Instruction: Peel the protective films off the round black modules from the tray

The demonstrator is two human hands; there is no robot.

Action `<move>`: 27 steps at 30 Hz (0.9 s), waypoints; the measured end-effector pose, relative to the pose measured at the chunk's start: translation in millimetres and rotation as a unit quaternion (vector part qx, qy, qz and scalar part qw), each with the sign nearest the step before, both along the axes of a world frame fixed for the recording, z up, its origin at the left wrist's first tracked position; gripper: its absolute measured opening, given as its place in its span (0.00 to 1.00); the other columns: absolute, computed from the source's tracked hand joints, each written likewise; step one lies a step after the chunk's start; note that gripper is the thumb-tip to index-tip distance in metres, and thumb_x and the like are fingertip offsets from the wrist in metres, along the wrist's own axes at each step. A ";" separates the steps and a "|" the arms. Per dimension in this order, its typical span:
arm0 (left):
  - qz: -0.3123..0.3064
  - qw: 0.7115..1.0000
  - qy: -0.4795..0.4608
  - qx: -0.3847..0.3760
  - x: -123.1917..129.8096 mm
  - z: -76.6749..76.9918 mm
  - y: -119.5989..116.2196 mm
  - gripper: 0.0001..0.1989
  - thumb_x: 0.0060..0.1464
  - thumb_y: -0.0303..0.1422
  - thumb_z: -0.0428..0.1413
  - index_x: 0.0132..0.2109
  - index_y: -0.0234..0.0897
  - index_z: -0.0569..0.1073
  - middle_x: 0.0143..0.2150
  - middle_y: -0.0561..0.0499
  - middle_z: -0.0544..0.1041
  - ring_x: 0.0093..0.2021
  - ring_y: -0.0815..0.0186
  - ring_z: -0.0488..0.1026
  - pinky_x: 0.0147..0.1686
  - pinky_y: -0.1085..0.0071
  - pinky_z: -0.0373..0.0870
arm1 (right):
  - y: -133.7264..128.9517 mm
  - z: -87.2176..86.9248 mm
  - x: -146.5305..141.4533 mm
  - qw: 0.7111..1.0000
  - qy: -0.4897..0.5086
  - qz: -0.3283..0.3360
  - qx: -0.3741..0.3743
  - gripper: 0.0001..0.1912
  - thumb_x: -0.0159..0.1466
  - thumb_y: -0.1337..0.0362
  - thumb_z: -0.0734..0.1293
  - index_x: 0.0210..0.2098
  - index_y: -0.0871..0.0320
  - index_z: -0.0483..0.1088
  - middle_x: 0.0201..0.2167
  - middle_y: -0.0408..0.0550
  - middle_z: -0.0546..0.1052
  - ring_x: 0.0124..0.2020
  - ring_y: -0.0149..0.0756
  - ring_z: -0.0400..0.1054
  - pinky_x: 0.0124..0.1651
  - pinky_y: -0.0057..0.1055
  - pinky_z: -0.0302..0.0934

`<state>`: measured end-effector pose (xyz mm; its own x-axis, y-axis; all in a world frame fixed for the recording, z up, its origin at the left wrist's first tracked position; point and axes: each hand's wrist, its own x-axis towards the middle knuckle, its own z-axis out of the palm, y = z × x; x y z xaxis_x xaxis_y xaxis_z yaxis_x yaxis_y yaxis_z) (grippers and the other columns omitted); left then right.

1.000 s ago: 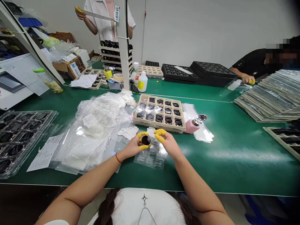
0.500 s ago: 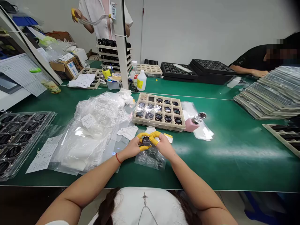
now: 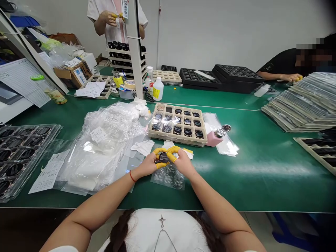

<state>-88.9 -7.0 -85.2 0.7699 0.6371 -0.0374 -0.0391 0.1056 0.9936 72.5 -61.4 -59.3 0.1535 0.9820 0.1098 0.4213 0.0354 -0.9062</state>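
Observation:
Between my hands is a round black watch face (image 3: pixel 164 157) with small white print on it. My left hand (image 3: pixel 151 162), in yellow finger cots, grips its left side with thumb and fingers. At its upper right edge, my right hand (image 3: pixel 181 161) pinches it, also with yellow cots. Just below lies a clear sheet of round printed film stickers (image 3: pixel 169 177), partly covered by the hands. Beyond my hands is a beige compartment tray (image 3: pixel 178 140) with several similar black watch faces (image 3: pixel 177 130). A clear film lies over the tray's left part.
Crumpled plastic bags (image 3: pixel 105 150) cover the left. A pink pump bottle (image 3: pixel 214 137) stands right of the tray. At far left is a clear plastic tray (image 3: pixel 56 131); a tall stack of sheets (image 3: pixel 301 105) rises at right. Two co-workers are across the table.
My hands and the watch face have barely moved. The standing co-worker's raised hand has come down and inward. A yellow-tipped hand now shows by the stack at right.

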 end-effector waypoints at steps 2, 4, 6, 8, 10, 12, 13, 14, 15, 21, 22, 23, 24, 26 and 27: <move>0.002 1.000 0.002 0.002 0.1 -0.1 -0.1 0.26 0.47 0.32 0.62 0.52 0.40 0.62 0.44 0.48 0.75 0.42 0.62 0.75 0.47 0.62 0.69 | 0.0 -0.3 -0.3 1.000 -0.005 -0.002 0.006 0.04 0.56 0.64 0.62 0.27 0.55 0.68 0.33 0.46 0.74 0.39 0.38 0.65 0.44 0.38 0.60; 0.004 1.000 0.004 0.003 0.2 0.1 -0.1 0.26 0.47 0.32 0.61 0.52 0.40 0.62 0.43 0.48 0.75 0.42 0.62 0.75 0.47 0.63 0.69 | 0.0 -1.2 -0.5 1.000 -0.011 -0.005 0.008 0.04 0.56 0.64 0.62 0.27 0.55 0.68 0.33 0.46 0.74 0.39 0.38 0.65 0.44 0.38 0.60; 0.002 1.000 0.004 0.003 0.4 0.8 -0.1 0.25 0.47 0.32 0.61 0.52 0.40 0.62 0.43 0.48 0.75 0.42 0.62 0.75 0.47 0.63 0.69 | 0.0 -2.2 -0.6 1.000 -0.017 -0.007 0.006 0.04 0.56 0.64 0.62 0.27 0.55 0.68 0.34 0.46 0.74 0.39 0.38 0.65 0.44 0.38 0.59; -0.001 1.000 0.003 0.003 0.4 2.0 -0.4 0.25 0.47 0.32 0.61 0.52 0.40 0.62 0.43 0.49 0.75 0.42 0.63 0.75 0.47 0.64 0.69 | -0.2 -2.9 -0.9 1.000 -0.023 -0.008 0.004 0.04 0.57 0.64 0.62 0.27 0.55 0.68 0.34 0.46 0.74 0.39 0.38 0.65 0.44 0.38 0.59; -0.003 1.000 0.006 0.004 0.4 3.0 -0.7 0.25 0.47 0.32 0.61 0.52 0.40 0.62 0.44 0.49 0.75 0.42 0.64 0.75 0.47 0.64 0.69 | -0.7 -2.8 -1.1 1.000 -0.030 -0.009 0.002 0.04 0.57 0.64 0.62 0.28 0.55 0.68 0.34 0.46 0.74 0.39 0.39 0.65 0.44 0.38 0.59; -0.004 1.000 0.008 0.004 0.5 3.4 -0.9 0.25 0.47 0.32 0.61 0.52 0.40 0.62 0.44 0.48 0.75 0.42 0.64 0.74 0.47 0.65 0.69 | -1.3 -2.1 -1.2 0.999 -0.039 -0.013 0.001 0.05 0.57 0.64 0.62 0.28 0.55 0.68 0.35 0.46 0.74 0.39 0.39 0.65 0.44 0.39 0.59; -0.004 1.000 0.008 0.002 0.5 3.3 -0.8 0.25 0.47 0.32 0.61 0.52 0.39 0.62 0.44 0.48 0.75 0.41 0.64 0.74 0.46 0.65 0.69 | -1.6 -1.8 -1.2 0.999 -0.045 -0.015 0.001 0.05 0.58 0.64 0.62 0.28 0.55 0.68 0.35 0.46 0.74 0.40 0.39 0.64 0.44 0.39 0.58; -0.005 1.000 0.007 0.000 0.6 3.0 -0.7 0.25 0.47 0.32 0.61 0.52 0.39 0.62 0.43 0.48 0.75 0.41 0.64 0.75 0.46 0.65 0.69 | -1.7 -1.5 -1.1 0.999 -0.050 -0.017 0.001 0.05 0.58 0.64 0.62 0.28 0.55 0.68 0.35 0.46 0.74 0.40 0.39 0.64 0.44 0.39 0.58; -0.006 1.000 0.005 -0.003 0.7 2.6 -0.4 0.26 0.47 0.32 0.61 0.52 0.39 0.62 0.43 0.48 0.75 0.41 0.64 0.75 0.46 0.65 0.69 | -1.8 -1.4 -1.1 0.998 -0.054 -0.018 0.003 0.04 0.58 0.64 0.62 0.27 0.55 0.68 0.35 0.46 0.74 0.40 0.39 0.64 0.44 0.39 0.58; -0.008 1.000 -0.007 -0.023 1.6 1.0 0.5 0.25 0.46 0.33 0.62 0.51 0.40 0.63 0.43 0.48 0.75 0.42 0.63 0.74 0.47 0.63 0.69 | -1.6 -4.0 -4.3 0.993 -0.116 -0.024 0.021 0.04 0.57 0.65 0.63 0.28 0.54 0.69 0.34 0.45 0.75 0.38 0.40 0.65 0.45 0.40 0.56; -0.008 1.000 -0.007 -0.027 1.7 1.2 0.5 0.25 0.46 0.33 0.62 0.51 0.40 0.63 0.42 0.49 0.75 0.42 0.62 0.74 0.47 0.62 0.69 | -1.8 -3.8 -4.0 0.989 -0.140 -0.025 0.035 0.04 0.58 0.65 0.63 0.28 0.54 0.69 0.33 0.45 0.75 0.38 0.40 0.65 0.45 0.40 0.56; -0.005 1.000 -0.006 -0.030 1.8 1.3 0.5 0.25 0.46 0.33 0.62 0.51 0.40 0.63 0.41 0.49 0.75 0.42 0.62 0.75 0.47 0.62 0.69 | -2.0 -3.1 -2.4 0.984 -0.166 -0.024 0.056 0.04 0.58 0.65 0.63 0.29 0.54 0.69 0.33 0.46 0.75 0.37 0.40 0.65 0.45 0.40 0.55; -0.003 1.000 -0.004 -0.031 1.6 1.5 0.6 0.25 0.46 0.33 0.62 0.51 0.40 0.63 0.41 0.49 0.75 0.42 0.62 0.75 0.48 0.61 0.69 | -2.3 -2.1 0.9 0.978 -0.192 -0.023 0.080 0.04 0.58 0.65 0.63 0.31 0.54 0.70 0.33 0.46 0.75 0.38 0.40 0.65 0.45 0.40 0.55; 0.003 1.000 0.004 -0.027 1.1 1.5 1.1 0.26 0.46 0.33 0.62 0.51 0.40 0.63 0.41 0.49 0.74 0.43 0.62 0.75 0.48 0.61 0.69 | -2.8 0.0 13.8 0.963 -0.238 -0.032 0.119 0.06 0.60 0.63 0.62 0.34 0.55 0.70 0.35 0.48 0.75 0.39 0.41 0.65 0.46 0.41 0.55; 0.008 1.000 0.009 -0.023 0.6 1.2 1.6 0.26 0.45 0.33 0.62 0.51 0.40 0.63 0.41 0.49 0.74 0.42 0.62 0.75 0.47 0.60 0.69 | -3.1 0.2 23.3 0.957 -0.260 -0.041 0.121 0.07 0.61 0.62 0.62 0.36 0.55 0.70 0.37 0.49 0.75 0.40 0.42 0.65 0.47 0.41 0.55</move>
